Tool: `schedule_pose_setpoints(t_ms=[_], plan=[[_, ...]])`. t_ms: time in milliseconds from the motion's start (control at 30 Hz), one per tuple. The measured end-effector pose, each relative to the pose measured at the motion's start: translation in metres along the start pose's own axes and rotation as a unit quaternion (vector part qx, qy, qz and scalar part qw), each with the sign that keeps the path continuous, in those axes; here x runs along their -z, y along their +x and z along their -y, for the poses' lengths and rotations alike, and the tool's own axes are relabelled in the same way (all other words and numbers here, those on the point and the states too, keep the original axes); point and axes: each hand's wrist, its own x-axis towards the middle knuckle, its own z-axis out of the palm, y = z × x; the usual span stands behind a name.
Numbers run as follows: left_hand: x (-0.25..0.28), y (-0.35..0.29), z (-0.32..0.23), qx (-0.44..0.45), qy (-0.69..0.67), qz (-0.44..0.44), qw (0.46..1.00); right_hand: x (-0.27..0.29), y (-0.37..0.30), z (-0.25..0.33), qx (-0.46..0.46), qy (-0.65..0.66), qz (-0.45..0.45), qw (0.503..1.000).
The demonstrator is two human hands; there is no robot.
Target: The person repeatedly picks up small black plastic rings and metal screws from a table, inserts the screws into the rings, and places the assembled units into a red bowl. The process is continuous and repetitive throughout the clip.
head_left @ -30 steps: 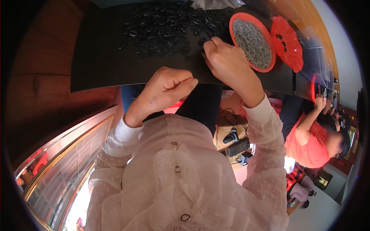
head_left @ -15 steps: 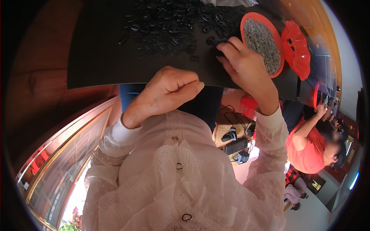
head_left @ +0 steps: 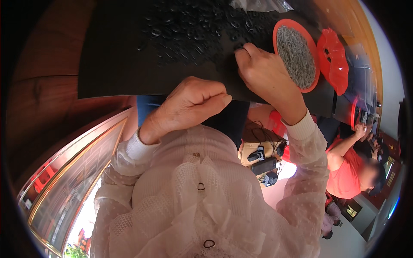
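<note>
My left hand (head_left: 191,101) is closed in a fist at the table's near edge, its thumb pressed along the bent forefinger. What it holds, if anything, is hidden. My right hand (head_left: 266,71) reaches over the dark tabletop (head_left: 116,73), fingers bent down at the near right side of a spread of small black oval pieces with holes (head_left: 185,32). A dark bit shows by its fingertips, but I cannot make out what they grip. Just right of this hand stands a red bowl (head_left: 317,71) full of small, thin silvery metal pieces (head_left: 294,56).
Beyond the bowl lies a red scalloped dish (head_left: 333,64) with a few dark pieces on it. Clear plastic (head_left: 262,5) lies at the far edge. Below the table, a cardboard box (head_left: 249,148) carries chargers and cables. A person in red (head_left: 346,172) works at the right.
My right hand has shifted slightly left, and its fingers, earlier apart, have closed down by the black pieces. My left fist stays nearly where it was. The view has shifted a little.
</note>
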Motion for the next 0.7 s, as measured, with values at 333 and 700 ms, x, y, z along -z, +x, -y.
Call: schedule_pose_setpoints(t_ms=[333,700], plan=[[0.000,0.009,-0.011,-0.050,0.088,-0.044,0.994,-0.008,0.003,-0.004,-0.090,0.041,-0.001,0.995],[0.000,0.032,-0.003,-0.123,0.356,-0.149,0.914,0.002,-0.001,-0.006,-0.244,0.498,-0.055,0.831]])
